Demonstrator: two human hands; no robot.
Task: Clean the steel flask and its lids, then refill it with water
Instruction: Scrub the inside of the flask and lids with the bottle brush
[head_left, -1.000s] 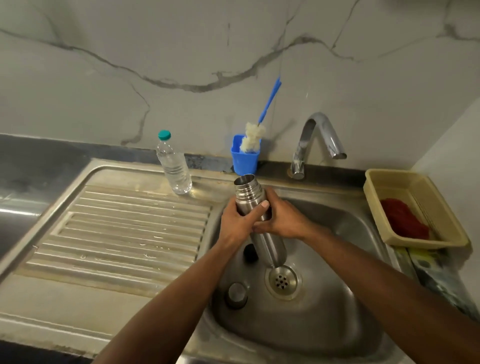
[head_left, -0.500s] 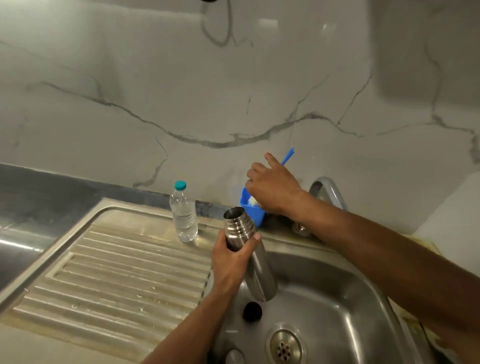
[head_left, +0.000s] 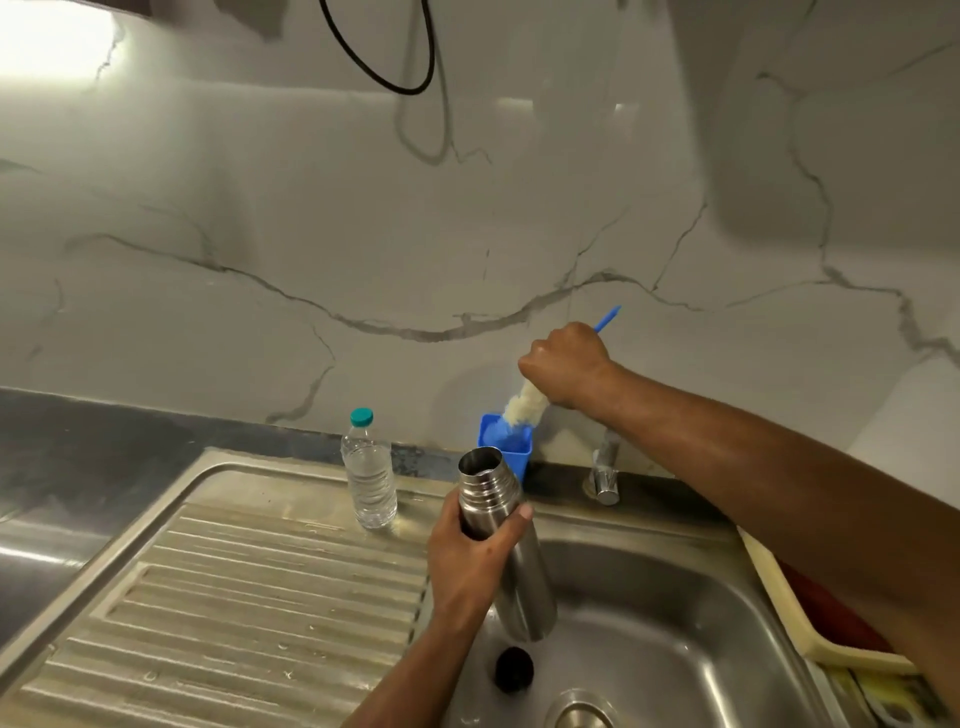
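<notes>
Marble-veined wall rises behind a steel sink (head_left: 675, 613) with a ribbed drainer on its left. Over the basin the left hand (head_left: 470, 561) grips the flask (head_left: 511, 551) round its upper body, thumb across the front. The flask has no lid on; its long axis tilts, open mouth up and toward the wall, base down over the basin. The right hand (head_left: 566, 364) is closed in a fist round the handle of a brush (head_left: 524, 410), whose pale head hangs at the rim of a blue holder (head_left: 511, 447) just behind the flask's mouth. The brush thus lies above and slightly right of the mouth, so the right hand seems the one to bring it down along the flask's axis. A dark lid (head_left: 513, 670) lies in the basin below. A bottle (head_left: 369, 467) stands near the drainer.
</notes>
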